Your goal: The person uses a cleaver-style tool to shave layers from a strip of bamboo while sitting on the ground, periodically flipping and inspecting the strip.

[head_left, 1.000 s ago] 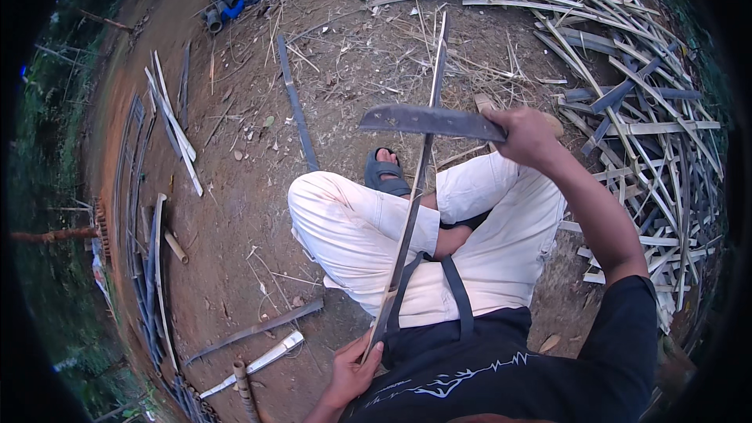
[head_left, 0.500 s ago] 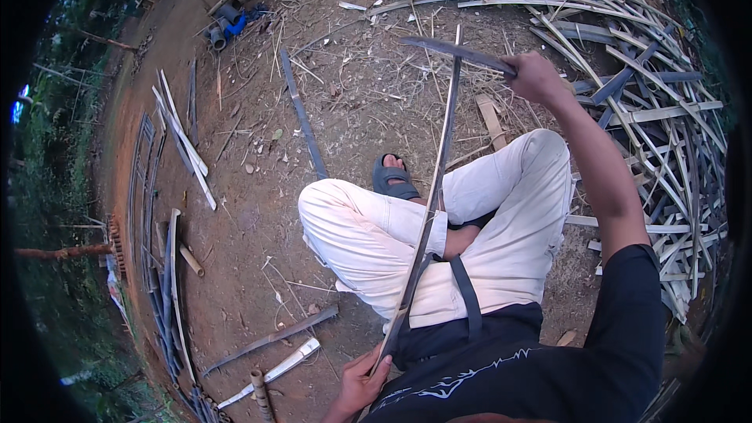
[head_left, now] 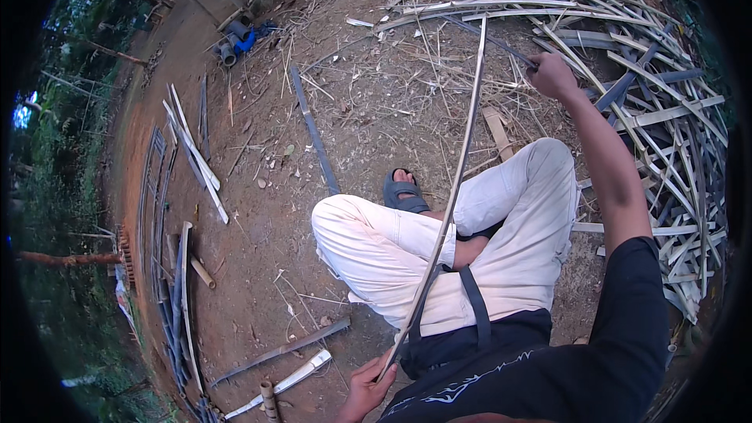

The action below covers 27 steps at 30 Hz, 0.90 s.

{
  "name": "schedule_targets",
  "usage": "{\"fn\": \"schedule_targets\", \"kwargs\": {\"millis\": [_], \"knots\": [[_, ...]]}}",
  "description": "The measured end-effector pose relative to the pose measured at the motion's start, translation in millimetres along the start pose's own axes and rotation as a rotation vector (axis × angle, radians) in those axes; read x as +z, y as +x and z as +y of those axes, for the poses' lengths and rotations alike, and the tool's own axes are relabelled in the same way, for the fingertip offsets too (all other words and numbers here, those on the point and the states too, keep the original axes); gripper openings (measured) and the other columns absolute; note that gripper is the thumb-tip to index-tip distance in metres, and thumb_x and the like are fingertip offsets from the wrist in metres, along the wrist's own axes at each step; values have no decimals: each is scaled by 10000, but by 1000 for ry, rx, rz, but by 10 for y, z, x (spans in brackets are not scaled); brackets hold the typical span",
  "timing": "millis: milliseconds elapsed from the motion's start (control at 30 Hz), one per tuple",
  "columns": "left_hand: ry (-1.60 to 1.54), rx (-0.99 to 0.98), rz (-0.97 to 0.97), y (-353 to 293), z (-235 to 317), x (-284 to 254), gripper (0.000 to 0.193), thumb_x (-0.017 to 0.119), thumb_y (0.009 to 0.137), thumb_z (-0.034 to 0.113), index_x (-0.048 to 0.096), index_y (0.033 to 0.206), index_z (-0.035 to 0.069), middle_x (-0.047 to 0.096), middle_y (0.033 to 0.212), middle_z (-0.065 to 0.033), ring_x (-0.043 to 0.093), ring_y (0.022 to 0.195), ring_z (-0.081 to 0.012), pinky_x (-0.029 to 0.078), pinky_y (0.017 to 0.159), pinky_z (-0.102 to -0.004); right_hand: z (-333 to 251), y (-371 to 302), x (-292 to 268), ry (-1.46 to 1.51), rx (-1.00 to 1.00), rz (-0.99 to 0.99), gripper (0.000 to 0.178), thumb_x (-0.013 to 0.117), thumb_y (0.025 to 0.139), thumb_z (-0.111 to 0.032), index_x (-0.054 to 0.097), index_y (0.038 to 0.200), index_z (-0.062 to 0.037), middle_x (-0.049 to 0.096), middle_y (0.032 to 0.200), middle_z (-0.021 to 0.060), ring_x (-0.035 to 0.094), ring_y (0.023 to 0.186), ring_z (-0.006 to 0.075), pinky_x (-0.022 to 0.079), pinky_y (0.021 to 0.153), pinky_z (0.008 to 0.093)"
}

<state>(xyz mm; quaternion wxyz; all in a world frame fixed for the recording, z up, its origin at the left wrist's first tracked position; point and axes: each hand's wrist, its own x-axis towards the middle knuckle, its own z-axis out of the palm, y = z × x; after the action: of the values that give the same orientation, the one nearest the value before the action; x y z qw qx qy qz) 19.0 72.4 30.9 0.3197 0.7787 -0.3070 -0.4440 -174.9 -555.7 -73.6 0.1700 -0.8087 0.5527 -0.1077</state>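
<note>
Bamboo strip (head_left: 470,119), long, slender and gently bowed, runs diagonally from beside the waist, across the lap and up past the crossed legs, with a pale split edge and a darker, smoother face. Its lower end is gripped in the left hand (head_left: 368,386), thumb and fingers closed narrowly about it; its upper end stands free near the knife (head_left: 509,51). The right hand (head_left: 554,76), arm extended forward, is wrapped in a fist around the knife's handle. The dark metal blade appears thin and nearly edge-on, so whether it touches the strip cannot be told. Beneath lie matte, cream-coloured cloth trousers (head_left: 501,290) and a grey strapped sandal (head_left: 406,194). To the right, a tangled heap of split slats (head_left: 666,117) mixes pale, fibrous inner faces with grey outer ones. On the brown, litter-strewn soil (head_left: 251,282) to the left rest a flat dark strip (head_left: 315,131), a pale, tapering strip (head_left: 294,376) and, near the lower edge, a short round tube (head_left: 269,401) with ringed joints.
</note>
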Motion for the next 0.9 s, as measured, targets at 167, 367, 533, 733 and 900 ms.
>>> {"fn": "schedule_targets", "kwargs": {"millis": [167, 367, 533, 733, 900], "knots": [[188, 163, 71, 502, 356, 199, 400, 638, 946, 56, 588, 1336, -20, 621, 822, -108, 583, 675, -152, 484, 641, -278, -55, -414, 217, 119, 85, 59, 213, 652, 838, -188, 739, 1011, -101, 688, 872, 229, 664, 832, 415, 523, 753, 487], [-4, 45, 96, 948, 565, 318, 320, 598, 979, 114, 618, 1262, -33, 687, 1012, -178, 640, 862, -192, 505, 759, -303, -607, -1303, 198, 271, -1, 13, 190, 654, 821, -125, 713, 996, -80, 652, 771, 235, 643, 754, 433, 490, 674, 486], [-512, -169, -124, 1220, 677, 240, 332, 515, 1057, 206, 579, 1337, 39, 475, 728, 52, 348, 467, 6, 264, 408, -207, -845, -1669, 176, 429, 44, -24, 213, 659, 823, -96, 683, 1026, -38, 629, 726, 246, 644, 709, 429, 486, 625, 460], [-337, -163, -147, 1385, 732, 153, 333, 495, 1057, 217, 581, 1307, 13, 541, 800, 3, 409, 482, -51, 353, 437, -236, -1241, -2177, 72, 401, -361, 61, 398, 696, 798, -73, 642, 1190, -31, 655, 736, 172, 667, 644, 343, 514, 575, 401], [191, 366, 207, 1463, 658, 301, 285, 642, 948, 133, 646, 1178, -37, 687, 919, -149, 666, 785, -272, 511, 746, -349, -1536, -2596, 3, 98, -714, -96, 525, 710, 689, -143, 639, 1194, -20, 625, 685, 79, 657, 609, 268, 520, 567, 385]]}}
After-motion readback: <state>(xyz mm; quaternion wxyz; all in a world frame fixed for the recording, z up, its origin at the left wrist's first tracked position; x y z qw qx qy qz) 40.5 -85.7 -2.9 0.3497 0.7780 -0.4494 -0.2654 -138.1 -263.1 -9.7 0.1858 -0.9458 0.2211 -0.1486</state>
